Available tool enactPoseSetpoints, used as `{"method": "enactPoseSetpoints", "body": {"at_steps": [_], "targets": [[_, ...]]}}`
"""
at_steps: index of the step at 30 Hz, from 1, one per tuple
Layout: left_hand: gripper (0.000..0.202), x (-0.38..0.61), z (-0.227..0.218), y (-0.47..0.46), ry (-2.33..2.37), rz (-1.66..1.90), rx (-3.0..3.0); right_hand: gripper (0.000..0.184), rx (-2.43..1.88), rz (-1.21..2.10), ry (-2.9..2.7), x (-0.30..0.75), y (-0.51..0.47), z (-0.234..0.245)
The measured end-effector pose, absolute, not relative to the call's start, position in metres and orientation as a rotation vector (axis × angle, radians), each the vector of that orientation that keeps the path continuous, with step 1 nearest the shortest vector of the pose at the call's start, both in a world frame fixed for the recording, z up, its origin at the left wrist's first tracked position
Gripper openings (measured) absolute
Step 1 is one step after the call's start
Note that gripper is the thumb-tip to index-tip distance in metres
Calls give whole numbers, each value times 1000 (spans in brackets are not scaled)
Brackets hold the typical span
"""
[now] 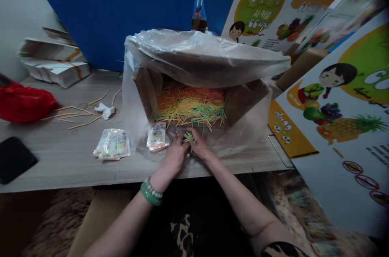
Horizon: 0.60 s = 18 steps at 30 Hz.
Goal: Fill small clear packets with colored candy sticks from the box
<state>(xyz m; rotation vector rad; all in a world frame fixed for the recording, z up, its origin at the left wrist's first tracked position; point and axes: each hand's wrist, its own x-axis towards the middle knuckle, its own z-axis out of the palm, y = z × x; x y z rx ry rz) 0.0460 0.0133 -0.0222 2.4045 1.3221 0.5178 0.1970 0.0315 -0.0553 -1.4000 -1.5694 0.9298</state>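
A cardboard box (146, 87) lies on its side on the wooden table, lined with clear plastic (194, 50) and full of thin coloured sticks (191, 105) in orange, yellow and green. My left hand (174, 156) and my right hand (199, 145) meet at the box mouth, both closed on a small bundle of green sticks (188, 137). My left wrist wears a green bangle and a bead bracelet. A small printed packet (157, 135) lies just left of my left hand.
More printed packets (112, 144) lie on the table to the left, with loose sticks, rubber bands and a paper scrap (105, 110) behind them. A red bag (24, 103), a black phone (13, 159) and stacked flat cartons (54, 62) sit far left. Printed cartoon fruit cartons (334, 99) lean at the right.
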Motion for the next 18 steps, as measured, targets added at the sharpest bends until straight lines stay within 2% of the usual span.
{"method": "enactPoseSetpoints", "body": {"at_steps": [8, 12, 18], "targets": [[22, 33, -18, 33, 1456, 599, 2211, 23, -1091, 1109, -956, 201, 38, -38], [13, 23, -21, 32, 1479, 799, 2084, 11, -1168, 1004, -1045, 196, 41, -41], [14, 18, -8, 18, 1187, 1012, 1857, 15, -1276, 956, -1236, 195, 36, -47]]}}
